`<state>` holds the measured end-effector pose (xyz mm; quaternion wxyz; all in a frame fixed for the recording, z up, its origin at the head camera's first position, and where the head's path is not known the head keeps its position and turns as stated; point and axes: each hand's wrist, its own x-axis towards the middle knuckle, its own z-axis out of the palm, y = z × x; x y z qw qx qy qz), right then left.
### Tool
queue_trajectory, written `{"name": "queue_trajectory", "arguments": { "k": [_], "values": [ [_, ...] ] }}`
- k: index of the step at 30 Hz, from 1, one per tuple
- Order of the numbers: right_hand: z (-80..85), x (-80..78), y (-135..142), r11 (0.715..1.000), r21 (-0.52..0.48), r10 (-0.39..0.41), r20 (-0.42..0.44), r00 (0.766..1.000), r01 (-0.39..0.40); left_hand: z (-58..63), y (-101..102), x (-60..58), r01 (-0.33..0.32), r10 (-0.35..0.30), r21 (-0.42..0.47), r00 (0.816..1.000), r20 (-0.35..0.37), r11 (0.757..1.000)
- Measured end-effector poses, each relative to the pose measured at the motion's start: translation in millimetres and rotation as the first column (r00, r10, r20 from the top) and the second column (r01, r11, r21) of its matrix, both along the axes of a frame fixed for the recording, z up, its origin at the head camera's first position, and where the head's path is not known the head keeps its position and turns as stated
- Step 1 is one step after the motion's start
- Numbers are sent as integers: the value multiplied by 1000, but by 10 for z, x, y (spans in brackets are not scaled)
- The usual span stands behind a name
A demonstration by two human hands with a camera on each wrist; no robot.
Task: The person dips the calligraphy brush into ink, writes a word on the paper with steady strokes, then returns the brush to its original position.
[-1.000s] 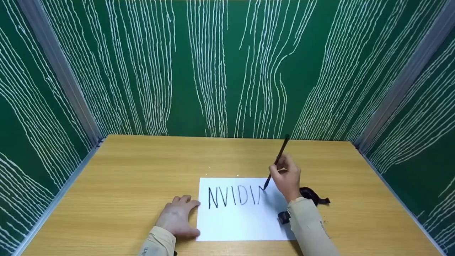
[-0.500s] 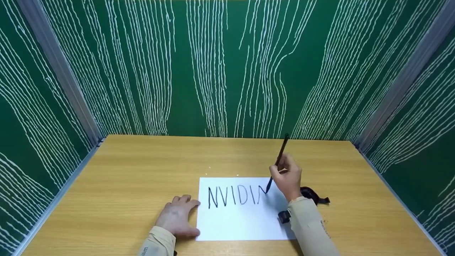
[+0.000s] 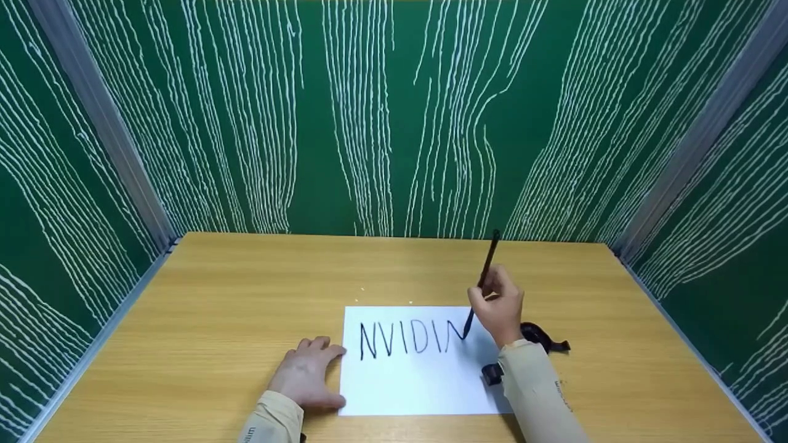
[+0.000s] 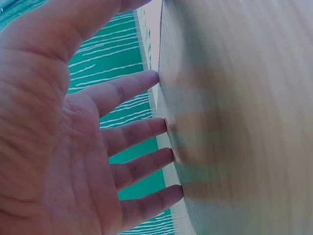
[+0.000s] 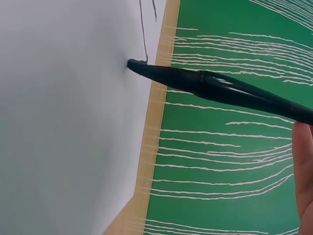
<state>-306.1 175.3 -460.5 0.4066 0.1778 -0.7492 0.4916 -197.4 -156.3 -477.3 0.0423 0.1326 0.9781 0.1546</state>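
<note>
My right hand (image 3: 502, 307) pinches a slim black ink brush (image 3: 490, 255), held at a slant. Its bent dark tip touches the white paper (image 3: 406, 387) at the end of a fresh stroke, also seen close up on the brush (image 5: 244, 93) in the right wrist view. Black letters (image 3: 393, 339) reading NVIDI, then a pointed stroke, run along the sheet's upper half. At the paper's left edge, my left hand (image 3: 308, 372) rests with fingers spread, thumb and index tip right at the edge. The left wrist view shows the left hand's (image 4: 49, 137) fingertips on the tabletop.
The paper lies on a wooden table (image 3: 246, 277). Behind my right wrist shows a black curved object (image 3: 537, 335), and a small black block (image 3: 492, 375) sits beside the sleeve. Green walls (image 3: 418, 123) with white lines enclose the table; small white specks (image 3: 410, 302) lie beyond the paper.
The brush tip has slid down and slightly right across the paper, lengthening the black stroke after NVIDI. My left hand stays in place.
</note>
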Motion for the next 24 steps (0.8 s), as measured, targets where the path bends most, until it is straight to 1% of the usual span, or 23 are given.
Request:
{"name": "queue_trajectory", "arguments": {
  "k": [4, 5, 17, 24],
  "values": [
    [5, 4, 5, 1000, -3, 2, 2, 1000, -2, -1, 3, 3, 1, -1, -3, 1000, -7, 1000],
    [-20, -22, 19, 1000, -3, 5, 3, 1000, -5, 0, 4, 3, 0, 0, -3, 1000, -6, 1000],
    [-27, -17, 32, 1000, -7, 7, 17, 1000, -7, 17, 18, 2, -11, 11, 2, 1000, 19, 1000],
    [-35, -30, 46, 1000, 2, 12, 3, 1000, -12, 16, 12, 6, -2, 2, -5, 1000, -6, 1000]
  ]
}}
